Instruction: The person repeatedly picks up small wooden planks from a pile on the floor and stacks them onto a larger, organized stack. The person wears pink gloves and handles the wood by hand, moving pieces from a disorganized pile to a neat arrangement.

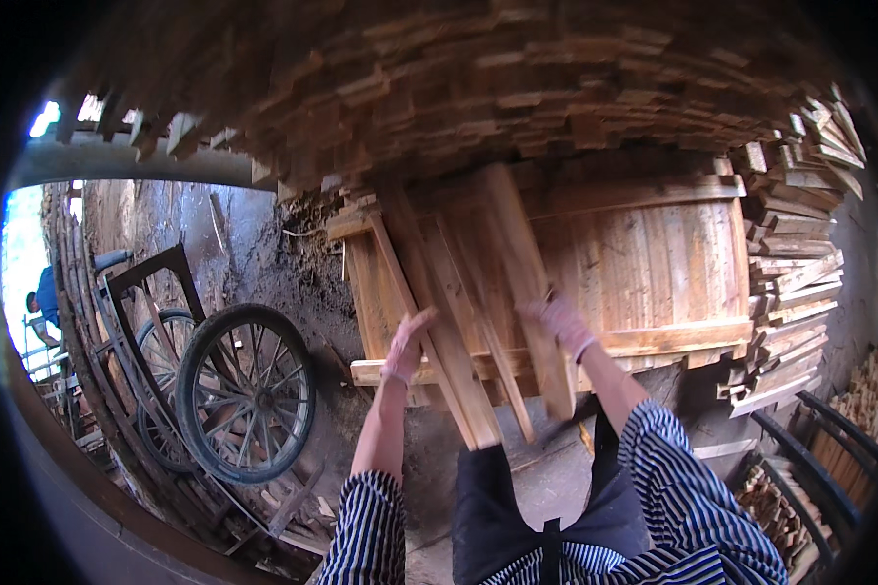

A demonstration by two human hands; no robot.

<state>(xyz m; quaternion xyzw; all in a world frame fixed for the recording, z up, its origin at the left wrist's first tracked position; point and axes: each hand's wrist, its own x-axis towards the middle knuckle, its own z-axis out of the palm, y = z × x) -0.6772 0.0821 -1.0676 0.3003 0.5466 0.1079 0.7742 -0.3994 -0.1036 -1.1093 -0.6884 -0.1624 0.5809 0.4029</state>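
Note:
Several loose wooden boards lie slanted across a wooden slatted panel (654, 255), their near ends reaching toward my legs. My left hand (412, 341), in a pinkish glove, is closed on the outer edge of the left wooden board (456, 385), thumb laid over its top. My right hand (561, 327), gloved too and slightly blurred, grips the right wooden board (519, 249) along its outer side. Between these two, a narrow wooden strip (480, 327) lies at a slant. The undersides of the boards and some fingertips are hidden.
A large stack of wood pieces (556, 93) rises beyond the panel. More stacked wood (795, 292) stands at the right, near dark metal bars (810, 478). At left is a cart with a spoked wheel (247, 393). Another person (44, 302) is outside, far left.

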